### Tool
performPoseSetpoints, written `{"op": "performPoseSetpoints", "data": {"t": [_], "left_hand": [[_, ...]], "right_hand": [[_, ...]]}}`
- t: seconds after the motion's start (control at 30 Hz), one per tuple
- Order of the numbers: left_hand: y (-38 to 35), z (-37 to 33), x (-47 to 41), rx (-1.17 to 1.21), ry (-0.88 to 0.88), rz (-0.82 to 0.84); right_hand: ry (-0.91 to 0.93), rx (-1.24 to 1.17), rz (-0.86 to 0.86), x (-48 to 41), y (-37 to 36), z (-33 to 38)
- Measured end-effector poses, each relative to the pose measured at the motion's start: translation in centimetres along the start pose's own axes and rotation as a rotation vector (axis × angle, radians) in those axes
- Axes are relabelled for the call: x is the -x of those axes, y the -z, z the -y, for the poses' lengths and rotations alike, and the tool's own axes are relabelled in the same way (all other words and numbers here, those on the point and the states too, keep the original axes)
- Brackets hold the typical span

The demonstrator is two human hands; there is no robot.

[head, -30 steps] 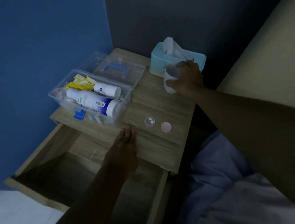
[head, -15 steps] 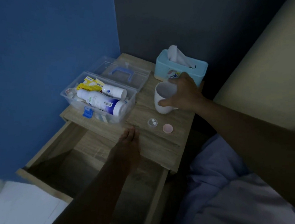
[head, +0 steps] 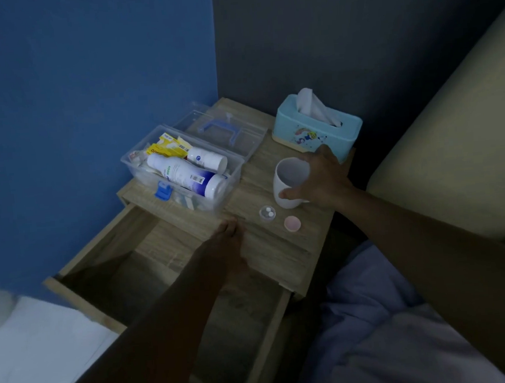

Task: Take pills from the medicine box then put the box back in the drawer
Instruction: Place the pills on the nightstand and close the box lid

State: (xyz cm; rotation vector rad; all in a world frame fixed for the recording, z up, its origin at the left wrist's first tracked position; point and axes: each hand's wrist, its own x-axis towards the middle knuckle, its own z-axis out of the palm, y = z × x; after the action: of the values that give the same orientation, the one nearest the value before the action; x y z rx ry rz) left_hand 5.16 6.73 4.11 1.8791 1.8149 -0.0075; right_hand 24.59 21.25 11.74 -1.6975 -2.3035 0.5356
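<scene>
Looking down at the wooden nightstand (head: 280, 249), you see its front edge crossing the middle of the frame, with the drawer (head: 125, 280) pulled wide open below it at lower left and dark inside. Your left hand (head: 225, 248) lies flat at that front edge, fingers together and extended, holding nothing. Your right hand (head: 320, 180) wraps around the white cup (head: 289, 179) right of centre, thumb on the near side and fingers curled behind it; the cup stands upright on the top. Just below the cup sit a small clear cap holding two white pills (head: 267, 213) and a pink lid (head: 292, 224) beside it, with bare wood around them. The clear medicine box (head: 183, 172) rests open at centre left, bottles and packets inside, its lid (head: 225, 130) folded back toward the blue wall (head: 85, 83). A light blue tissue box (head: 316, 129) stands at the back right corner. Bedding (head: 392, 331) fills the lower right.
</scene>
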Motion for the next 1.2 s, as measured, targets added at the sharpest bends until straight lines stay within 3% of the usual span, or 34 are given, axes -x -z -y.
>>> {"op": "performPoseSetpoints", "data": {"t": [0.17, 0.3, 0.4, 0.53, 0.63, 0.77, 0.83, 0.87, 0.9, 0.93, 1.0, 1.03, 1.2], "left_hand": [[2.1, 1.5, 3.2, 0.13, 0.032, -0.095], [5.2, 5.7, 5.3, 0.178, 0.26, -0.251], [6.9, 8.9, 5.2, 0.176, 0.379, -0.414], [8.2, 10.7, 3.7, 0.208, 0.209, -0.576], [8.0, 11.5, 2.2, 0.176, 0.079, -0.575], [7.6, 12.2, 1.5, 0.136, 0.047, -0.566], [7.5, 12.4, 1.7, 0.101, 0.031, -0.578], [7.5, 12.5, 1.7, 0.08, 0.022, -0.582], [7.6, 12.5, 1.7, 0.064, 0.015, -0.585], [7.6, 12.4, 1.8, 0.058, 0.013, -0.583], [7.8, 12.3, 1.8, 0.069, 0.019, -0.569], [7.8, 12.3, 1.8, 0.078, 0.02, -0.56], [8.3, 12.3, 1.9, 0.234, 0.003, -0.512]], "right_hand": [[-0.015, 0.064, 0.052, -0.3, 0.5, 1.0], [0.106, -0.111, -0.136, -0.8, -0.1, 4.0], [0.156, -0.189, -0.168, -1.7, -1.4, 7.6], [0.014, -0.322, -0.104, -3.9, -3.8, 11.7], [-0.142, -0.333, -0.056, -6.0, -5.5, 13.1], [-0.364, -0.27, -0.005, -8.7, -6.8, 13.6], [-0.521, -0.535, 0.013, -9.7, -6.4, 13.2], [-0.516, -0.578, 0.001, -10.0, -6.1, 13.1], [-0.497, -0.398, 0.042, -10.7, -6.0, 12.5], [-0.366, -0.219, 0.063, -10.8, -6.2, 11.6], [-0.504, -0.85, -0.039, -10.9, -4.8, 11.5], [-0.471, -1.004, -0.042, -10.5, -4.3, 11.4], [-0.236, -0.771, -0.304, -8.9, -1.9, 12.4]]}}
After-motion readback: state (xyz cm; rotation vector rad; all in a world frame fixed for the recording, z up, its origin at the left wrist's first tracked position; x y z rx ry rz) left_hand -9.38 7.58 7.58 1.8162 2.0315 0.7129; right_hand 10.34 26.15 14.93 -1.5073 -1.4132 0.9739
